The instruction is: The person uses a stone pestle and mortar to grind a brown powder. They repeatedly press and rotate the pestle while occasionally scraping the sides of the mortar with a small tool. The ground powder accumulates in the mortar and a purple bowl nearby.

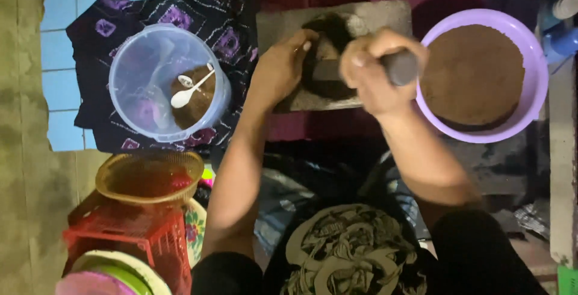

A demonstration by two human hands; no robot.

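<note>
A grey stone slab (379,15) lies flat in front of me with dark brown paste (331,30) smeared on it. Across the slab lies a grey stone roller (402,67). My right hand (370,69) is closed around its right part. My left hand (280,69) grips the roller's left end at the slab's left edge, fingers curled over the paste. Most of the roller is hidden by my hands.
A purple bowl (536,78) full of brown paste stands right of the slab. A clear plastic tub (138,78) with paste and a white spoon (186,95) sits left on dark patterned cloth. A woven basket (150,177), red crate (138,229) and plates are lower left.
</note>
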